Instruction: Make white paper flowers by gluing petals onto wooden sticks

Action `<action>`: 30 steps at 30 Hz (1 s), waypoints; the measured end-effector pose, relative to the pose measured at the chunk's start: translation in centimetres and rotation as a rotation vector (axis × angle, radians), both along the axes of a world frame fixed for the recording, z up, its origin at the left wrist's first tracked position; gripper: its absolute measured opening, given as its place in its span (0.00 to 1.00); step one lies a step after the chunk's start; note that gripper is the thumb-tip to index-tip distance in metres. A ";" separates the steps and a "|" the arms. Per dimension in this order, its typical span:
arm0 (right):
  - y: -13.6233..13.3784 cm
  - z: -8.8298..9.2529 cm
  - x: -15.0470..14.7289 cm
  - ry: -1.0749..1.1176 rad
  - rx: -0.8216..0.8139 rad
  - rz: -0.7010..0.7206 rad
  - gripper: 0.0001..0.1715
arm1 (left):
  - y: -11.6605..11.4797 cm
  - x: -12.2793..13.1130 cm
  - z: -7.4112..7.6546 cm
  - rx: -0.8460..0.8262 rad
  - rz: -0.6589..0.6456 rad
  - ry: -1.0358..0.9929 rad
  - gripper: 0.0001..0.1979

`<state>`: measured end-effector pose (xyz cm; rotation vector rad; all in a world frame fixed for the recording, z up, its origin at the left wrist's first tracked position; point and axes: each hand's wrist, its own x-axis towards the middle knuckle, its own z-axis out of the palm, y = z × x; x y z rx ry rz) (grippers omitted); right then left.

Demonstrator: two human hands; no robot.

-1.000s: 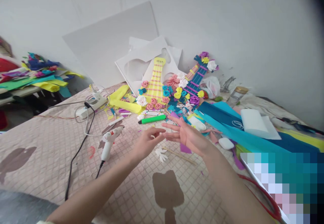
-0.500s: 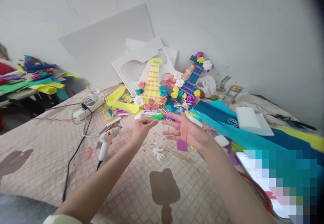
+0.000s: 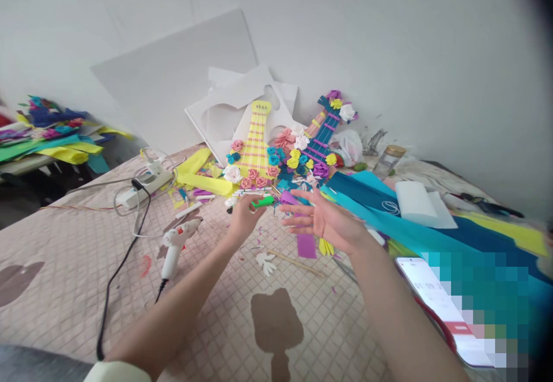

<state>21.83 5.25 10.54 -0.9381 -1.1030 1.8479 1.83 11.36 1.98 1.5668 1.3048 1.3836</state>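
Note:
My left hand is stretched forward with its fingers curled over the left end of a green marker that lies on the quilted cloth. My right hand hovers just to the right of it, palm turned inward, fingers spread and holding nothing. Below my right hand lie a purple paper piece, a white paper flower and a thin wooden stick. A white glue gun lies to the left of my left forearm.
A yellow paper guitar and a blue paper guitar, both with paper roses, lean at the wall. A power strip with cables is at left. Teal felt sheets, a white foam block, a glass jar and a phone are at right.
My left hand drew away from my right hand's fingertips, moved forward and closed over the green marker. My right hand stayed open. The view shifted slightly to the right.

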 end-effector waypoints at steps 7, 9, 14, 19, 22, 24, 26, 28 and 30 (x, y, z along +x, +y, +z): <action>0.6 -1.2 -0.3 0.020 0.003 0.051 0.27 | -2.7 1.1 1.1 -0.054 -0.238 -0.103 0.12; 0.8 -1.6 -0.3 0.043 -0.011 0.073 0.27 | -3.1 1.1 1.4 -0.065 -0.264 -0.128 0.11; 1.1 -2.0 -0.5 0.072 -0.090 0.077 0.28 | -3.3 0.7 1.1 -0.088 -0.287 -0.233 0.15; 1.2 -2.0 -0.8 0.072 -0.109 0.064 0.25 | -2.7 0.3 -0.5 -0.122 -0.238 -0.367 0.22; 1.3 -2.3 -1.0 0.062 -0.111 0.035 0.24 | -2.4 0.1 -1.3 -0.174 -0.227 -0.454 0.19; 1.5 -2.8 -1.1 0.043 -0.091 -0.009 0.21 | -2.4 -0.1 -1.5 -0.211 -0.223 -0.526 0.16; 1.8 -3.5 -1.2 -0.001 -0.018 -0.095 0.19 | -2.5 -0.2 -1.5 -0.249 -0.226 -0.593 0.15; 2.1 -4.2 -1.3 -0.073 0.086 -0.214 0.22 | -2.6 -0.3 -1.4 -0.278 -0.232 -0.645 0.14; 2.2 -4.5 -1.2 -0.151 0.155 -0.308 0.22 | -2.8 -0.3 -1.4 -0.293 -0.234 -0.678 0.13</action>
